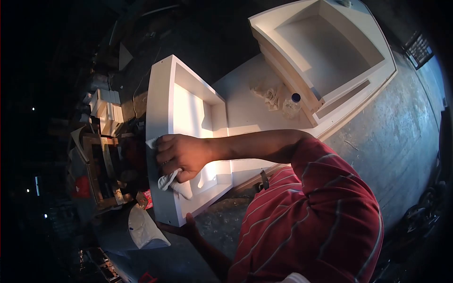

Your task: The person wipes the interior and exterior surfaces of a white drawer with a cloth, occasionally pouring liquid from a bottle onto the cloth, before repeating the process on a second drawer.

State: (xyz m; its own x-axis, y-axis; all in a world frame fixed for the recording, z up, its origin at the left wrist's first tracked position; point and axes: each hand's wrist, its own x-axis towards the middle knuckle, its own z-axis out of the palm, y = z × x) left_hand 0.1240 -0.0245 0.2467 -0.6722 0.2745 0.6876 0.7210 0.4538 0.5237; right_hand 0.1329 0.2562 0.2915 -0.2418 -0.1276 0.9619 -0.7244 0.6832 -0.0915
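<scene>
A white wooden box frame (163, 118) with a curved front panel stands left of centre, its open side showing a white interior. My right hand (181, 155) reaches across it, closed around a pale crumpled cloth (183, 188) that lies against the front panel's edge. Below, my left hand (186, 228) grips the box's lower corner, thumb on its side and fingers partly hidden under it.
A larger white curved frame (347, 85) rests on a pale board (245, 113) at upper right. Beside it are a clear bottle with a blue cap (296, 97) and crumpled material (271, 96). Wooden pieces (106, 111) and a curved white piece (144, 228) are at left.
</scene>
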